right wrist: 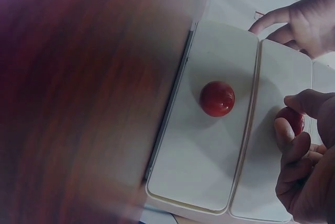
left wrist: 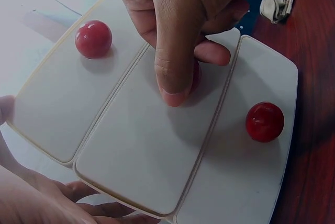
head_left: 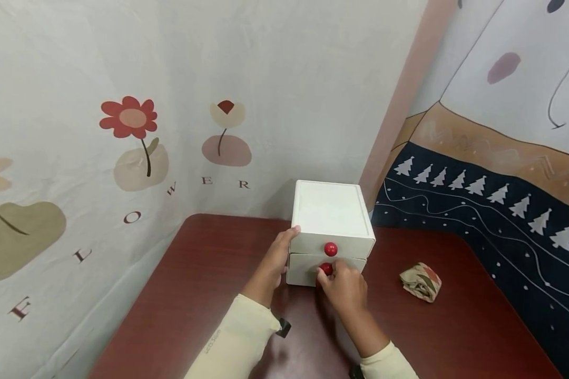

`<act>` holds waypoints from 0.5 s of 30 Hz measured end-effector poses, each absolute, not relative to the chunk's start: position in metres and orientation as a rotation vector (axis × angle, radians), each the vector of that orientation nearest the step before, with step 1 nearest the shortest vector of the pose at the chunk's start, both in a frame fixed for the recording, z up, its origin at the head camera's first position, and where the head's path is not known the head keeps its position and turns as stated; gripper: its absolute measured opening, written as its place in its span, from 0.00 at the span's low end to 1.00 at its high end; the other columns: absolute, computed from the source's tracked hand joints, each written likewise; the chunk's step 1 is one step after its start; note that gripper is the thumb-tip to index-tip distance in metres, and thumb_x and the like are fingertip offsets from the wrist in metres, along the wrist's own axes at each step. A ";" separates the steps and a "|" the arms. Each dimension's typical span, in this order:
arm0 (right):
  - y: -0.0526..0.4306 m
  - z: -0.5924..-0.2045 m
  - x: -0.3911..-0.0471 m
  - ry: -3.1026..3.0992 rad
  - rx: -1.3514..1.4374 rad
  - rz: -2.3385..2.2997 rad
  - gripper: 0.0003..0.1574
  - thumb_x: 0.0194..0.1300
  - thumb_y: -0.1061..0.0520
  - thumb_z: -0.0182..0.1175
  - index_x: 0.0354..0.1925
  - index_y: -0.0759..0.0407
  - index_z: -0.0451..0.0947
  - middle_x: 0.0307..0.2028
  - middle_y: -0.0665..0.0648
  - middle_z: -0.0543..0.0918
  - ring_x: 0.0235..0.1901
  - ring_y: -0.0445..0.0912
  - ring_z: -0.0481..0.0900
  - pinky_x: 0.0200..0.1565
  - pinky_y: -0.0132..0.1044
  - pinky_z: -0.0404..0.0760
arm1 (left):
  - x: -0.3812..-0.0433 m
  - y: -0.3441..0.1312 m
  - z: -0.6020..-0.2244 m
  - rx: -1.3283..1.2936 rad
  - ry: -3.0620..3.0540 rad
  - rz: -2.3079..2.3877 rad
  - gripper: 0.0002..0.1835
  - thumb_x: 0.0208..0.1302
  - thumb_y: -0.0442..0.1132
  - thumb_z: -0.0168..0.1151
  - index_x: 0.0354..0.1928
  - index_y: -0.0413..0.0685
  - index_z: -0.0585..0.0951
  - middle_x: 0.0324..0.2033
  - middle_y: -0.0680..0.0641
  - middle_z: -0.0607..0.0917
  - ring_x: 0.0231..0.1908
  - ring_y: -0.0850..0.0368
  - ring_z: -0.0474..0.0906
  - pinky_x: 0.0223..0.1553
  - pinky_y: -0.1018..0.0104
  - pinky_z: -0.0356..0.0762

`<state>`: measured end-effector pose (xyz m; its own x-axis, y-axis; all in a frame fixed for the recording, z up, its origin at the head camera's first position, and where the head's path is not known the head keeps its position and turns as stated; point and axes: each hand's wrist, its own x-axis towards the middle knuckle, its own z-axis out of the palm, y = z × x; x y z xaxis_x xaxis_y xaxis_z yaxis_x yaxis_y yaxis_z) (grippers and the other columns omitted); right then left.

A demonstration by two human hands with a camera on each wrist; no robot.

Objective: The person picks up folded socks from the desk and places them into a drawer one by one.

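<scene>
Left hand at cabinet edge

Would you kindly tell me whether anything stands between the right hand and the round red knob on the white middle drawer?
Nothing visible does: the right hand directly pinches the round red knob on the white middle drawer.
</scene>
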<state>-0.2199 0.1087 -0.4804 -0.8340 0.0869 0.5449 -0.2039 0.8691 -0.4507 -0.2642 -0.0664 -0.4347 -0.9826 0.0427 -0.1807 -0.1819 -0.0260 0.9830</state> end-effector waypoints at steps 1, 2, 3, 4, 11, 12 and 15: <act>0.109 -0.481 -0.220 -2.473 0.079 0.684 0.26 0.59 0.52 0.82 0.20 0.56 0.74 0.14 0.55 0.75 0.17 0.51 0.75 0.21 0.43 0.68 | -0.264 -0.066 -0.435 -0.153 2.073 2.137 0.44 0.73 0.71 0.54 0.79 0.49 0.68 0.73 0.36 0.73 0.73 0.36 0.68 0.69 0.20 0.65; 0.109 -0.482 -0.220 -2.476 0.074 0.689 0.26 0.59 0.52 0.82 0.21 0.57 0.74 0.14 0.54 0.75 0.17 0.51 0.75 0.21 0.43 0.68 | -0.263 -0.065 -0.435 -0.149 2.073 2.135 0.44 0.73 0.71 0.54 0.79 0.49 0.68 0.72 0.36 0.74 0.72 0.36 0.69 0.68 0.20 0.65; 0.110 -0.482 -0.220 -2.476 0.070 0.693 0.26 0.59 0.52 0.82 0.21 0.57 0.74 0.14 0.54 0.75 0.18 0.51 0.76 0.21 0.43 0.68 | -0.263 -0.065 -0.436 -0.148 2.071 2.135 0.44 0.73 0.71 0.54 0.78 0.49 0.69 0.71 0.36 0.75 0.71 0.36 0.69 0.68 0.20 0.65; 0.110 -0.483 -0.220 -2.475 0.068 0.697 0.26 0.59 0.52 0.82 0.21 0.57 0.74 0.14 0.54 0.75 0.18 0.51 0.76 0.21 0.43 0.68 | -0.263 -0.065 -0.436 -0.143 2.072 2.135 0.43 0.73 0.71 0.54 0.78 0.49 0.69 0.70 0.36 0.75 0.71 0.36 0.70 0.68 0.20 0.65; 0.112 -0.482 -0.223 -2.468 0.076 0.712 0.27 0.59 0.52 0.82 0.20 0.56 0.73 0.14 0.54 0.75 0.17 0.51 0.75 0.20 0.43 0.68 | -0.264 -0.065 -0.438 -0.134 2.077 2.142 0.43 0.74 0.69 0.54 0.79 0.49 0.68 0.75 0.35 0.72 0.74 0.35 0.68 0.69 0.19 0.64; 0.112 -0.481 -0.223 -2.471 0.077 0.712 0.27 0.59 0.52 0.83 0.20 0.55 0.73 0.14 0.54 0.75 0.17 0.51 0.75 0.21 0.42 0.67 | -0.264 -0.065 -0.438 -0.134 2.084 2.139 0.43 0.74 0.69 0.53 0.79 0.48 0.68 0.75 0.35 0.72 0.73 0.35 0.68 0.69 0.18 0.64; 0.112 -0.480 -0.223 -2.479 0.082 0.713 0.27 0.59 0.51 0.83 0.21 0.56 0.74 0.14 0.54 0.75 0.18 0.50 0.74 0.21 0.42 0.67 | -0.265 -0.065 -0.438 -0.134 2.089 2.139 0.43 0.74 0.70 0.53 0.79 0.48 0.69 0.72 0.35 0.73 0.72 0.36 0.69 0.68 0.19 0.65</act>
